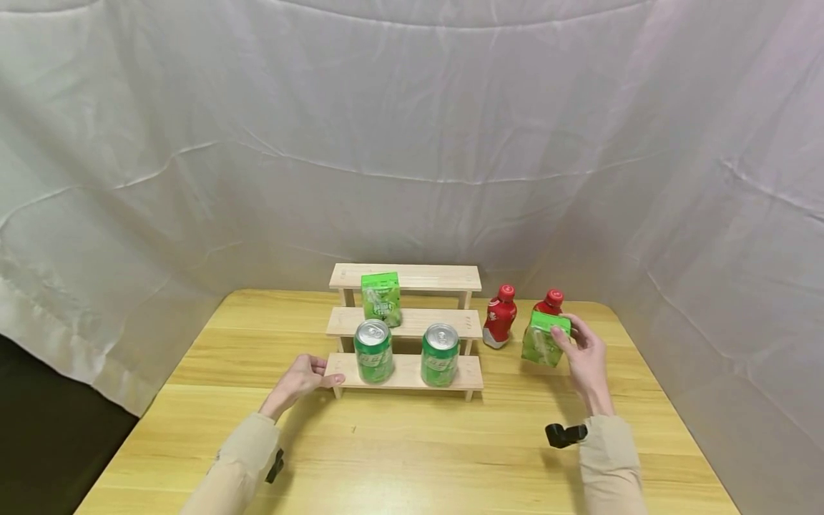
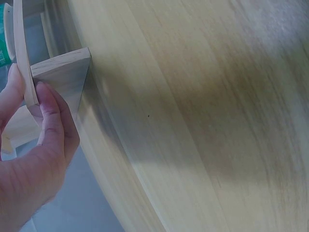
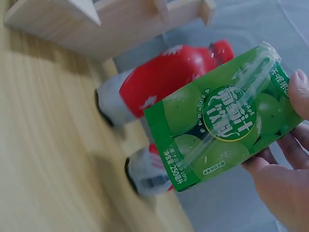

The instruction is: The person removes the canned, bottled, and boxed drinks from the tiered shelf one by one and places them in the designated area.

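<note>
My right hand [image 1: 587, 357] holds a green grape juice carton [image 3: 219, 118] by its upper end, thumb on one side and fingers behind. In the head view the carton overlaps a red bottle [image 1: 549, 302] behind it. My left hand [image 1: 302, 383] pinches the left end of the lowest shelf of a three-tier wooden stand [image 1: 404, 363]; the left wrist view shows thumb and fingers on either side of the shelf board [image 2: 21, 53]. Two green cans, a left can [image 1: 375, 352] and a right can [image 1: 440, 355], stand on that lowest shelf. Another green juice carton [image 1: 381, 299] stands on the middle shelf, toward its left.
A second red bottle [image 1: 500, 317] stands on the wooden table [image 1: 412, 458] just right of the stand. The stand's top shelf [image 1: 438, 276] lies near the table's back edge. Pale curtains [image 1: 412, 143] hang behind and at both sides.
</note>
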`<control>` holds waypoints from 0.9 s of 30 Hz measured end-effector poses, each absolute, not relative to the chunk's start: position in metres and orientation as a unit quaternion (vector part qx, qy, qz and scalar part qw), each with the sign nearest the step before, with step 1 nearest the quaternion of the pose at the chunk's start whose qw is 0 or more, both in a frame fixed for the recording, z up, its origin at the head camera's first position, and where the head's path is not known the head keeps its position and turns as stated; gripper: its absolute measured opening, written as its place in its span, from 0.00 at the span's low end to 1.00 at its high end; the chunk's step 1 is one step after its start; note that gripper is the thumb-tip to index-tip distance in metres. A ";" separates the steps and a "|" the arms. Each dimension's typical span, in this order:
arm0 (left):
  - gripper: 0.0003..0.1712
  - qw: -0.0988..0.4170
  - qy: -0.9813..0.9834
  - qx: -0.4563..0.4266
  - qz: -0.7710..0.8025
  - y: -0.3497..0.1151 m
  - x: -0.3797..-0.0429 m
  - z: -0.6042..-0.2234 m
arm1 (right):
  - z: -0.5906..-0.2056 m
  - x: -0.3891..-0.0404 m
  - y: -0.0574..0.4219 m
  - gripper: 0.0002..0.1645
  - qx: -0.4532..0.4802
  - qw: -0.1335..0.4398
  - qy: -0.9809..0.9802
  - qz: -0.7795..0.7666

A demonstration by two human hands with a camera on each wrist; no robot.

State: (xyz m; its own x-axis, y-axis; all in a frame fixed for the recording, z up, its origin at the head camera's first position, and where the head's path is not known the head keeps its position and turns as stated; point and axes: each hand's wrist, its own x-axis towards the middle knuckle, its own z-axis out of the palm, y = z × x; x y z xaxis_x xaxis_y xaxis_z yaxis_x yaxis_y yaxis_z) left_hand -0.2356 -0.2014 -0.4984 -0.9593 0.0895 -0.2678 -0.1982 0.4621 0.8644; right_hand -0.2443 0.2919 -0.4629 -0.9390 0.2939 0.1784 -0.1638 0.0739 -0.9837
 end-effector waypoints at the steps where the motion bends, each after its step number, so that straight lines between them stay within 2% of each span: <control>1: 0.27 0.140 0.843 -0.032 0.518 -0.201 -0.236 -0.498 | -0.465 -0.244 0.294 0.26 -0.050 0.165 -0.715 0.678; 9: 0.28 0.141 0.840 -0.039 0.523 -0.201 -0.237 -0.498 | -0.485 -0.246 0.311 0.16 -0.057 0.167 -0.712 0.679; 27: 0.27 0.142 0.836 -0.020 0.529 -0.202 -0.235 -0.497 | -0.500 -0.252 0.331 0.18 -0.052 0.102 -0.722 0.683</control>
State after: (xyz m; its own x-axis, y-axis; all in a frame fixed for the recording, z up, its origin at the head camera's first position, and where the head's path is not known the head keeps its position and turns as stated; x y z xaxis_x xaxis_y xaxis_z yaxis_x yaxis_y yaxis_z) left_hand -0.2347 -0.2016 -0.4973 -0.9588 0.1167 -0.2592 -0.1841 0.4398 0.8790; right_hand -0.2517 0.3305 -0.5005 -0.9736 0.2149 0.0764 -0.0643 0.0624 -0.9960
